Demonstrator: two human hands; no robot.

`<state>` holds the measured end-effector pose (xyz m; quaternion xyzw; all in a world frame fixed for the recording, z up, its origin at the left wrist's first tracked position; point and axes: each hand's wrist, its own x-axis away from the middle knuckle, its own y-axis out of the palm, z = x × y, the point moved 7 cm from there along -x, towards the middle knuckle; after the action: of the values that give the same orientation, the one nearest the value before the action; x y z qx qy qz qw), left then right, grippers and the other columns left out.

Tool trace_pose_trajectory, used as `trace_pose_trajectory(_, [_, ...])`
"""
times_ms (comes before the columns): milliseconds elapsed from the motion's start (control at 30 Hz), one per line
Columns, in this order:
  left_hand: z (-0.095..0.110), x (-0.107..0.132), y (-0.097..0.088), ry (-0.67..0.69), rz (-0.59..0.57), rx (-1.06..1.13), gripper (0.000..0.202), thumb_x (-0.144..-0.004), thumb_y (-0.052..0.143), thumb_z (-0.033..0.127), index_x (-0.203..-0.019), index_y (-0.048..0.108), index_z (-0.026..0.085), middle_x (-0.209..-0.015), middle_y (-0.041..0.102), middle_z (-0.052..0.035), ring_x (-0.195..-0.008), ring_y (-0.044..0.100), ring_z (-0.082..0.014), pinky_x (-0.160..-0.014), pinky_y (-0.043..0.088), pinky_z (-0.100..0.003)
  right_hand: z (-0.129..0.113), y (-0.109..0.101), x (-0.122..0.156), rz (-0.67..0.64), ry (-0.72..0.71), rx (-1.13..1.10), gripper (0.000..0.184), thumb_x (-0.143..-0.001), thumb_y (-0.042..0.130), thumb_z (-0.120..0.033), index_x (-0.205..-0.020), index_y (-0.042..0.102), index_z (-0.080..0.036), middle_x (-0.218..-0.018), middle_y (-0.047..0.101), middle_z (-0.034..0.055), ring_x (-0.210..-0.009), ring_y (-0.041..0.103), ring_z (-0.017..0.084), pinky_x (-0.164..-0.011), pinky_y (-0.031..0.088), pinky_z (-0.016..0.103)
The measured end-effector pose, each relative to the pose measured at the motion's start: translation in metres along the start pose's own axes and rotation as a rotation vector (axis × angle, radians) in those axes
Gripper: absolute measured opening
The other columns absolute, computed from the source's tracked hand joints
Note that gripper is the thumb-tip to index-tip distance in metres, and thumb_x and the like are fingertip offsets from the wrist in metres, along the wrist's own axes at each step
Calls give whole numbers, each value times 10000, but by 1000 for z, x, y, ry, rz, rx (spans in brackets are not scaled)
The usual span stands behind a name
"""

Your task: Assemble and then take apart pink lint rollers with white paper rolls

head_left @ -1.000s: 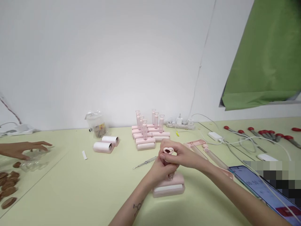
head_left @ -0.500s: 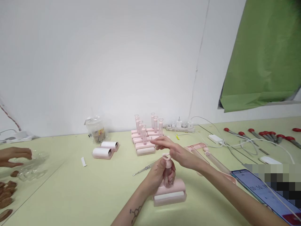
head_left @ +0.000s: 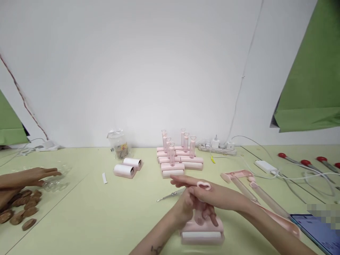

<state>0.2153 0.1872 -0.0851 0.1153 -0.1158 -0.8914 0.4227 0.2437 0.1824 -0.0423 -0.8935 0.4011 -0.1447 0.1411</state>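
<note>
**Upright roller, both hands on its handle**

The pink lint roller (head_left: 203, 235) stands head-down on the tabletop (head_left: 106, 226), its long axis vertical and its heart loop (head_left: 204, 185) on top. The left hand (head_left: 184, 210) is closed round the handle below the loop. The right hand (head_left: 223, 196) lies across it, fingers (head_left: 183, 181) stretched flat. Behind the roller is a stack of finished rollers (head_left: 176, 164), and a metal pick (head_left: 170, 195) lies to its left. A co-worker's hand (head_left: 32, 176) is far left.
</note>
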Motion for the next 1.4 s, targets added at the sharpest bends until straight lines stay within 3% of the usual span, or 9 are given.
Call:
trace_pose_trajectory(167, [-7, -2, 3, -26, 205, -60, 624, -526, 357, 813, -431, 352, 196, -279, 255, 61, -251, 205, -46, -297, 137, -217, 4, 1, 3, 31, 31, -17, 532, -794, 338, -139, -1269, 361, -377, -524, 550, -69, -422, 549, 88, -401, 419, 163])
trace_pose_trajectory(433, [-15, 5, 0, -77, 356, 77, 475, -556, 455, 671, -616, 349, 212, -309, 234, 111, -279, 175, -44, -310, 117, -199, -3, 8, 4, 19, -42, -46, 288, -792, 411, -175, -1030, 506, -307, -943, 540, 0, -480, 487, 55, -434, 422, 175])
trace_pose_trajectory(633, [-13, -1, 2, 24, 104, 15, 550, -499, 545, 709, -554, 349, 198, -330, 269, 108, -285, 194, -25, -313, 174, -185, -7, -9, 14, 329, -126, 200, 86, -806, 456, -280, -885, 459, -246, -852, 533, -3, -642, 517, 124, -517, 438, 219])
trace_pose_trajectory(767, [14, -2, 1, 191, -141, -170, 643, -529, 461, 771, -657, 509, 143, -547, 527, -9, -501, 505, -129, -530, 421, -275, -16, -20, 36, 433, -306, 512, 108, -794, 513, -322, -827, 519, -219, -907, 522, 37, -824, 495, 182, -701, 420, 291])
trace_pose_trajectory(833, [39, 3, -21, 328, -19, -303, 661, -607, 407, 750, -839, 541, 145, -804, 593, -72, -788, 556, -205, -731, 427, -339, -13, -35, 42, 469, -281, 536, 186, -835, 447, -375, -838, 533, -210, -826, 541, 35, -731, 504, 171, -641, 418, 281])
trace_pose_trajectory(1000, [88, 54, -135, 486, 782, -717, 382, -741, 463, 494, -951, 493, 177, -1020, 529, -86, -1041, 460, -227, -931, 315, -387, -8, -105, 31, 703, -165, 500, 282, -785, 484, -461, -867, 540, -197, -822, 587, 39, -696, 544, 186, -601, 418, 282])
trace_pose_trajectory(1133, [93, 116, -213, 302, 1484, -1087, 701, -571, 616, 468, -1118, 362, 112, -1140, 409, -162, -1176, 296, -328, -976, 218, -481, 3, -144, -8, 785, -139, 462, 248, -716, 553, -417, -799, 549, -183, -790, 582, 37, -629, 551, 178, -582, 409, 286])
trace_pose_trajectory(1233, [78, 128, -240, 130, 1555, -1159, 968, -490, 682, 464, -1220, 181, 75, -1230, 305, -215, -1217, 226, -357, -993, 191, -482, 19, -156, -35, 819, -123, 402, 238, -670, 578, -396, -732, 536, -170, -724, 570, 40, -583, 555, 177, -573, 423, 297])
trace_pose_trajectory(1400, [57, 123, -254, 42, 1431, -1153, 948, -515, 696, 416, -1219, 140, 112, -1266, 297, -214, -1233, 252, -330, -984, 264, -421, 36, -159, -39, 942, -152, 266, 432, -688, 509, -460, -976, 445, -144, -883, 534, 99, -594, 576, 174, -580, 463, 324])
